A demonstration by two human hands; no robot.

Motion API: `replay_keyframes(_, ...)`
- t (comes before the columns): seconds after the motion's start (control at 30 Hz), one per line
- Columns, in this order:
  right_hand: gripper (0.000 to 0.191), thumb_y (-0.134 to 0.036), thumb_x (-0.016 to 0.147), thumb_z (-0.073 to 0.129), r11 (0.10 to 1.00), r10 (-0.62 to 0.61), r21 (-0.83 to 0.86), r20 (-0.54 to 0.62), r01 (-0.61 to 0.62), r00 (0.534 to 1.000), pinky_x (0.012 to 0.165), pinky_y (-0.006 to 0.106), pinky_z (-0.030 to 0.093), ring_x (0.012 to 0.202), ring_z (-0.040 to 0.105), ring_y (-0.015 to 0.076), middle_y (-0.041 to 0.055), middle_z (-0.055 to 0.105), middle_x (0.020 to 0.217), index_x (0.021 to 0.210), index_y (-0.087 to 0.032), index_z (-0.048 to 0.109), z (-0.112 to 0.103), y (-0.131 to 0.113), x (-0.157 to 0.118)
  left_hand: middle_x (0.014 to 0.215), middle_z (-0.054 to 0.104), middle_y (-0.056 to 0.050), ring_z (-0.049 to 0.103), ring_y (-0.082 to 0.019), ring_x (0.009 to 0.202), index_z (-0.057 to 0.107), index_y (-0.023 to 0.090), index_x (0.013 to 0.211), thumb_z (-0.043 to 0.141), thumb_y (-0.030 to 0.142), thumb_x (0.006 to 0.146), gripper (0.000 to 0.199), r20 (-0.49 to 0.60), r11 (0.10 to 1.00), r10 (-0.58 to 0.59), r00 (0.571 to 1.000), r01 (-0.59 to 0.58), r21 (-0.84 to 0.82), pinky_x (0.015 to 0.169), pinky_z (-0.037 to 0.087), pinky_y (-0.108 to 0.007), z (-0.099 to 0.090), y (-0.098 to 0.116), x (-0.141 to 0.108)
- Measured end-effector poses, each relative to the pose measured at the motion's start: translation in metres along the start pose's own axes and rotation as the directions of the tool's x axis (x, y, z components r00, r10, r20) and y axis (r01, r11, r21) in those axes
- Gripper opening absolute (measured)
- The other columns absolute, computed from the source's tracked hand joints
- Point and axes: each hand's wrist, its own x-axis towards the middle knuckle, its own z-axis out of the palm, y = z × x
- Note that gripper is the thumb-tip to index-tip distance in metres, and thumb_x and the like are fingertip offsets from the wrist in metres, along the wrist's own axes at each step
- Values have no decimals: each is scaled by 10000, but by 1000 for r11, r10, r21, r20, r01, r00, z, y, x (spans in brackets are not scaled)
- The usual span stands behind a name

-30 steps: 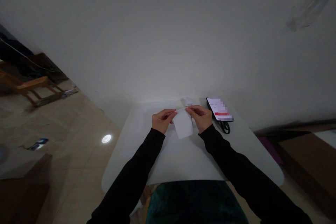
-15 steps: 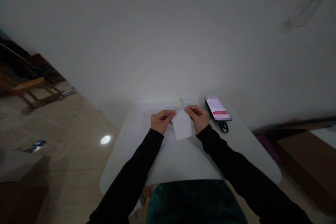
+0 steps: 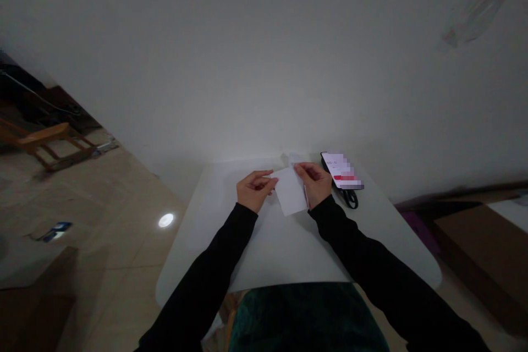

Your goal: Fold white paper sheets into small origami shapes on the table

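A small white sheet of paper (image 3: pixel 291 193) is held between my hands over the white table (image 3: pixel 284 256). My right hand (image 3: pixel 315 182) pinches its upper right corner between thumb and fingers. At the upper left corner, the thumb of my left hand (image 3: pixel 254 190) lies against the paper, its forefinger reaching along the top; the grip looks light. Just behind my right fingers stands another pale, thin piece (image 3: pixel 295 158), partly hidden, whose kind I cannot make out.
A phone with a lit screen (image 3: pixel 341 170) lies at the table's back right, a coiled black cable (image 3: pixel 350 198) beside it. The grey wall (image 3: pixel 264 66) rises behind the table. A wooden chair (image 3: pixel 53 135) stands far left, and a brown box (image 3: pixel 478 242) is at right.
The paper has shifted slightly to the right and tilted, with my right hand moving a little right too. My left hand stays nearly in place, its fingers a bit looser.
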Motion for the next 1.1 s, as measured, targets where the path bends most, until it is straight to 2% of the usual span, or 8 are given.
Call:
replay_keyframes(0.23, 216, -396, 654, 684, 999, -41, -22, 62, 42, 997, 619, 288, 470, 635, 577, 144, 14, 645, 684, 706, -190, 647, -1, -10, 0, 640, 671, -28, 577, -95, 495, 685, 132, 777, 738, 307, 615, 243, -19, 1000, -2, 1000, 1, -26, 449, 521, -219, 1, -4, 1)
replay_keyframes(0.43, 269, -449, 654, 652, 990, 100, -120, 202, -77, 974, 568, 295, 460, 576, 578, 156, 9, 650, 625, 676, -181, 674, -1, 1, 2, 647, 677, -28, 591, -100, 509, 684, 137, 759, 723, 312, 631, 221, -163, 1000, 24, 986, -26, -10, 526, 543, -253, 0, -6, 6)
replay_keyframes(0.6, 259, -448, 668, 644, 987, 69, -155, 233, -33, 970, 551, 297, 459, 569, 590, 166, 2, 663, 626, 683, -193, 684, -4, 6, 2, 555, 629, 0, 563, -89, 454, 646, 128, 723, 732, 308, 622, 224, -12, 999, -29, 1000, 28, -32, 468, 496, -224, -5, -11, 10)
replay_keyframes(0.77, 230, -416, 667, 656, 987, 39, -163, 266, 5, 963, 553, 301, 458, 571, 603, 179, 13, 673, 627, 667, -189, 695, -6, 3, 3, 562, 632, -8, 525, -77, 432, 677, 128, 753, 727, 326, 627, 241, -22, 1000, -6, 1000, 6, -18, 432, 462, -217, -5, -14, 10)
replay_keyframes(0.93, 240, -426, 646, 672, 986, 71, -164, 268, -27, 961, 532, 297, 456, 552, 606, 182, 17, 683, 626, 677, -190, 709, -7, 1, 4, 592, 632, -13, 517, -80, 447, 677, 135, 772, 707, 360, 645, 260, 32, 1000, -24, 999, 23, 9, 427, 443, -213, -8, -16, 12)
replay_keyframes(1.03, 250, -427, 657, 668, 983, 97, -181, 339, -37, 936, 499, 282, 438, 527, 598, 176, 21, 682, 615, 683, -182, 716, -6, 0, 2, 534, 574, 17, 465, -70, 420, 666, 141, 749, 669, 401, 680, 269, 95, 991, -62, 994, 50, 126, 395, 385, -196, -11, -17, 12)
replay_keyframes(1.1, 252, -425, 675, 655, 980, 106, -196, 441, -19, 891, 498, 275, 436, 529, 599, 172, 20, 683, 617, 683, -182, 718, -5, -1, -1, 491, 514, 34, 433, -65, 425, 655, 142, 688, 618, 421, 725, 284, 185, 976, -47, 982, 6, 216, 402, 347, -187, -12, -16, 10)
